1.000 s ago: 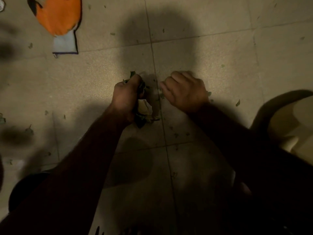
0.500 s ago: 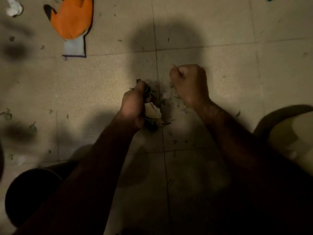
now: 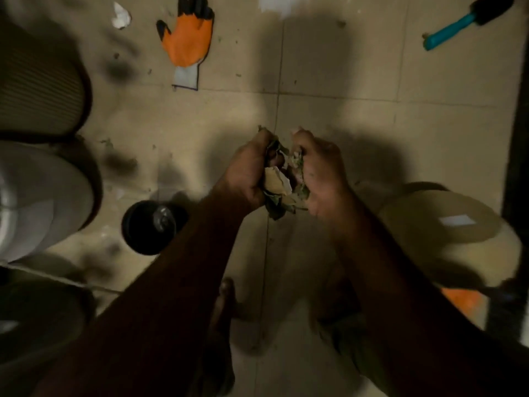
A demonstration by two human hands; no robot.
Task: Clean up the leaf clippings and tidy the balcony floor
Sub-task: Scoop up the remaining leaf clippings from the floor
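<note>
Leaf clippings (image 3: pixel 279 193) sat bunched in a tight wad between the person's two hands, held above the tiled balcony floor (image 3: pixel 343 110) near the middle of the view. The wad mixed dark green leaves with a pale, dry piece. The left grip (image 3: pixel 249 170) was clenched around the wad's nine o'clock side, fingers curled over it. The right grip (image 3: pixel 320 173) closed on the three o'clock side, with small green bits showing between its curled fingers. The two grips nearly touched at twelve o'clock.

A few loose leaf scraps (image 3: pixel 107 142) lay on the floor out at nine o'clock from the hands. An orange work glove (image 3: pixel 187 41) with black fingertips and a grey cuff lay flat at eleven o'clock, a crumpled white scrap (image 3: pixel 120 15) just beyond it. A brush with a teal handle (image 3: pixel 446 32) lay at two o'clock. A small dark round pot (image 3: pixel 148 230) stood at eight o'clock, just beside the left forearm. A white pot (image 3: pixel 34 202) and a ribbed planter (image 3: pixel 37 90) filled the far nine to ten o'clock edge, and a beige pot (image 3: pixel 440 216) stood at four o'clock.
</note>
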